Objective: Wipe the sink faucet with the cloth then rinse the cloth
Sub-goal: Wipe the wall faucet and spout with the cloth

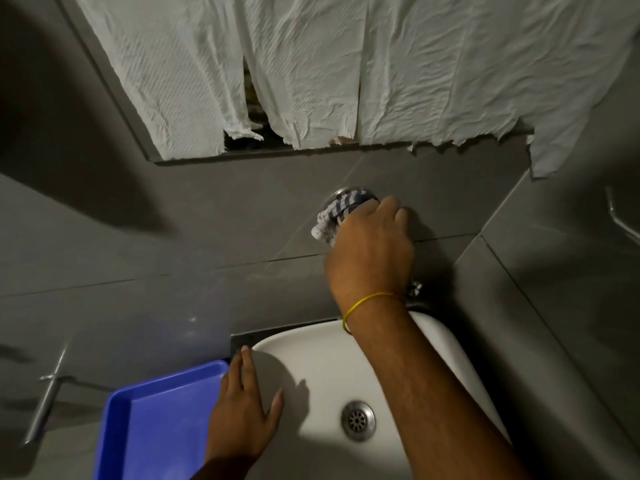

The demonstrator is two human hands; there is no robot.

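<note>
My right hand grips a blue-and-white striped cloth and presses it against the round chrome base of the wall-mounted faucet. The cloth and hand cover most of the faucet; a small chrome part shows just right of my wrist. The white sink lies below, with its metal drain in the middle. My left hand rests flat on the sink's left rim, fingers spread, holding nothing.
A blue plastic tray sits left of the sink. Crumpled white paper covers the mirror above. A metal bar sticks out at lower left, another fitting on the right wall. Grey tiles surround the sink.
</note>
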